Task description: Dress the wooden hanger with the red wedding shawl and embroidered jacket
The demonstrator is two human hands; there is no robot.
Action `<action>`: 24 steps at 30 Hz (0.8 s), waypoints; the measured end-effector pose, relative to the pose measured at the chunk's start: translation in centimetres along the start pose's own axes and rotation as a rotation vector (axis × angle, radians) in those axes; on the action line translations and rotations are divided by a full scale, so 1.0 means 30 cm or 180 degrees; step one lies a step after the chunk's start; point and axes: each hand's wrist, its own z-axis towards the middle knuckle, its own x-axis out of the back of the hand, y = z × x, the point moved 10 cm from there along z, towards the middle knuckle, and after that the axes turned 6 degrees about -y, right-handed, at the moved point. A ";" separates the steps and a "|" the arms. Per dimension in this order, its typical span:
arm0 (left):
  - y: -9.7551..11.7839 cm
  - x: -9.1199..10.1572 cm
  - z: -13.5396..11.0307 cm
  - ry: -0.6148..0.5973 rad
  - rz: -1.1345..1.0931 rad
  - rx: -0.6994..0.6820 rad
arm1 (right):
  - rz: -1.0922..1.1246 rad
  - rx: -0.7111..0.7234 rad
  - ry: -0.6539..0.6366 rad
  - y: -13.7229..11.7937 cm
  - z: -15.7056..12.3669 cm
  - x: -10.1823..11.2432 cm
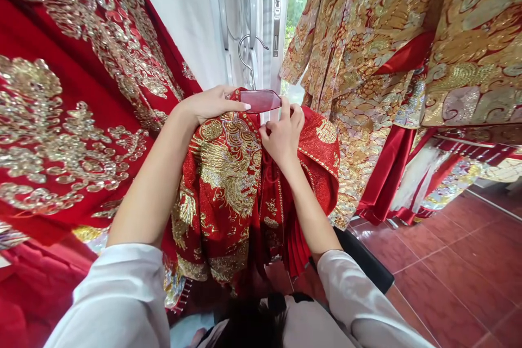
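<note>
A red garment with gold embroidery (228,174) hangs in front of me on a red translucent hanger (261,100) with a metal hook (247,57). My left hand (210,103) lies over the garment's left shoulder, fingers stretched toward the hanger. The fingers of my right hand (283,133) are curled and pinch the fabric at the collar just below the hanger.
A large red embroidered robe (69,92) hangs close on the left. Gold and red robes (387,65) hang at the right over a red tiled floor (457,272). A white window frame (244,11) stands behind. A dark seat edge (362,261) is by my right arm.
</note>
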 end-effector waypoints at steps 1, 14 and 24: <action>0.004 -0.003 0.000 -0.0018 -0.0061 -0.0034 | -0.0021 0.0011 0.0009 0.002 0.007 -0.004; 0.023 0.056 -0.022 0.0961 0.0896 -0.0075 | 0.0215 -0.0186 0.0327 0.039 0.052 -0.008; 0.230 -0.040 -0.046 0.1211 0.2646 -0.1094 | 0.0002 -0.0091 0.0094 0.065 0.084 0.025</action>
